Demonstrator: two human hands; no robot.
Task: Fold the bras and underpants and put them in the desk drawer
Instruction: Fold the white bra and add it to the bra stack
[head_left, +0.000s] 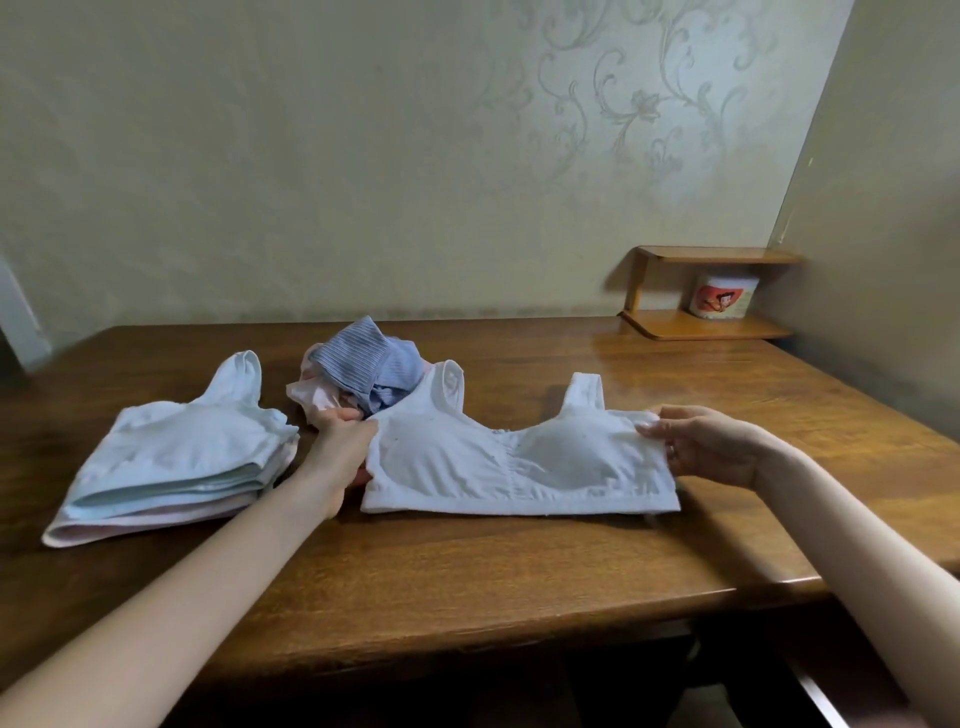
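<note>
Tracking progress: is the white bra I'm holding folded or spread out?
Spread out: white bra lies flat, both cups showing, left hand and right hand holding its ends.

Home room — floral wallpaper (623, 104), wooden desk (467, 571), small corner shelf (711, 325) holding tub (722, 296) — laundry laid out.
</note>
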